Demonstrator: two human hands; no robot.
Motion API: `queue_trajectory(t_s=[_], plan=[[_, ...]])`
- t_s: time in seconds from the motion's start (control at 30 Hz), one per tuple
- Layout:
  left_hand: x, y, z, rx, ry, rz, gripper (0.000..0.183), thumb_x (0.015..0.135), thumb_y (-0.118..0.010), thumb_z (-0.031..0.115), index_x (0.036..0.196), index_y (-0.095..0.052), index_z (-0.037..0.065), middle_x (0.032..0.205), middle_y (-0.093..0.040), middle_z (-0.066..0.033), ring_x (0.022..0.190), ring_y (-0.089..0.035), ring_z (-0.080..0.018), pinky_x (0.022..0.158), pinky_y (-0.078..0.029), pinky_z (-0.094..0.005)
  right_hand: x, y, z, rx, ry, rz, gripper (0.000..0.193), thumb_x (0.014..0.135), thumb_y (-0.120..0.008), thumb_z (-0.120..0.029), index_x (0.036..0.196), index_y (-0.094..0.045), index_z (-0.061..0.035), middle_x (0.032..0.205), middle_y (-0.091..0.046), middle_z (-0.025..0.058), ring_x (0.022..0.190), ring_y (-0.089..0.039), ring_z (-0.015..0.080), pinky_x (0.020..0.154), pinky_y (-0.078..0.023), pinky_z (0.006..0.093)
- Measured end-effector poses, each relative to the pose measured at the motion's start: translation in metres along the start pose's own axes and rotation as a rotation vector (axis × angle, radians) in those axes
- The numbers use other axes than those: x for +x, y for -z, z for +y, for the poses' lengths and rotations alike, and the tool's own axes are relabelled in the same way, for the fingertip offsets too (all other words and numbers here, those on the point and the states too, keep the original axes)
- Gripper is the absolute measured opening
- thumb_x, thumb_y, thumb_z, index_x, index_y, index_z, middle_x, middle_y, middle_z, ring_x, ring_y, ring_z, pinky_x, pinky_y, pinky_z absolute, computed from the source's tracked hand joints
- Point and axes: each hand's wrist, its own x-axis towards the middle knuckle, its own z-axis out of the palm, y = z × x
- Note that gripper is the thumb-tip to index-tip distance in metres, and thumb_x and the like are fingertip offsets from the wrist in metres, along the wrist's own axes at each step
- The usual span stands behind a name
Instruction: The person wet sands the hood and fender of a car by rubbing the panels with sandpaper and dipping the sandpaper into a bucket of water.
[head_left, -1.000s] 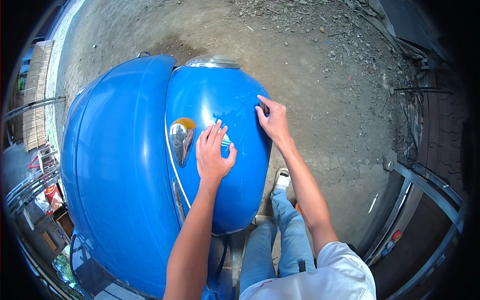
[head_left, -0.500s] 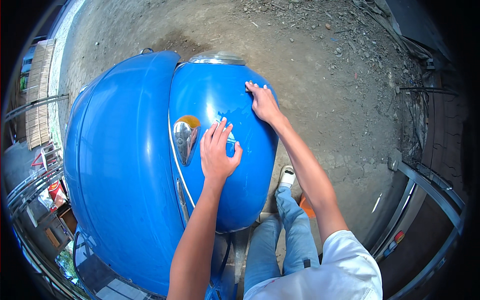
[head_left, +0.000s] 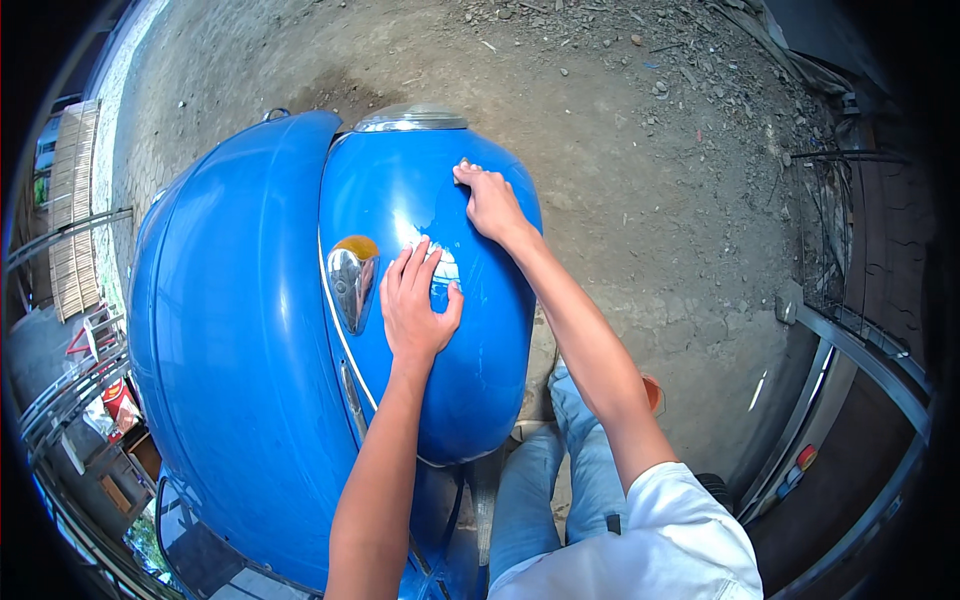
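A blue car's rounded front fender [head_left: 470, 370] lies under both of my hands. My right hand [head_left: 492, 203] is at its outer far side, fingers bent around a small grey-brown pad [head_left: 460, 172] pressed to the paint. Most of the pad is hidden by the fingers, so its exact kind cannot be told. My left hand [head_left: 412, 310] rests on the fender with fingers outstretched and holds nothing. Beside its fingertips is a whitish, wet-looking patch [head_left: 445, 272]. Just left of that hand sits a chrome turn signal [head_left: 352, 285] with an amber lens.
The round headlight [head_left: 412, 117] tops the fender's far end. Left of the fender curves the blue hood [head_left: 235, 330]. Dirt ground [head_left: 640, 220] with rubble spreads beyond. An orange container [head_left: 652, 392] shows behind my right arm. A metal frame [head_left: 860, 360] stands at right.
My right hand has slid a little leftward over the fender with the pad. The left hand keeps its place by the turn signal. The whole view has shifted slightly.
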Motion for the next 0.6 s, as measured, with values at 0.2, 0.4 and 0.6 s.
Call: queue_trajectory(t_s=[0.2, 0.4, 0.6], plan=[[-0.002, 0.002, -0.002, -0.019, 0.038, -0.017, 0.046, 0.078, -0.07, 0.016, 0.124, -0.066, 0.007, 0.142, -0.061, -0.0098, 0.135, -0.05, -0.0325, 0.111, -0.038, -0.0453, -0.106, 0.004, -0.031, 0.05, 0.2, -0.035, 0.052, 0.086, -0.051, 0.009, 0.136, -0.061, -0.0003, 0.148, -0.053, 0.0203, 0.143, -0.045, 0.0342, 0.121, -0.034, 0.0477], [0.009, -0.003, 0.014, -0.046, 0.0, 0.013, 0.045, 0.08, -0.07, 0.017, 0.124, -0.066, 0.006, 0.141, -0.061, -0.0099, 0.135, -0.05, -0.0329, 0.111, -0.038, -0.0448, 0.013, 0.041, 0.089, 0.078, -0.461, 0.156, 0.043, 0.088, -0.05, 0.007, 0.123, -0.071, -0.0044, 0.124, -0.067, 0.0233, 0.113, -0.067, 0.0383, 0.102, -0.053, 0.0421], [0.0, 0.002, 0.0, 0.039, 0.005, -0.037, 0.052, 0.082, -0.068, 0.019, 0.132, -0.065, 0.006, 0.143, -0.06, -0.0093, 0.137, -0.05, -0.0327, 0.113, -0.037, -0.0463, -0.055, 0.0, 0.039, 0.196, -0.027, 0.337, 0.046, 0.085, -0.048, 0.012, 0.122, -0.071, -0.0015, 0.13, -0.066, 0.0214, 0.127, -0.06, 0.0369, 0.114, -0.042, 0.0421]])
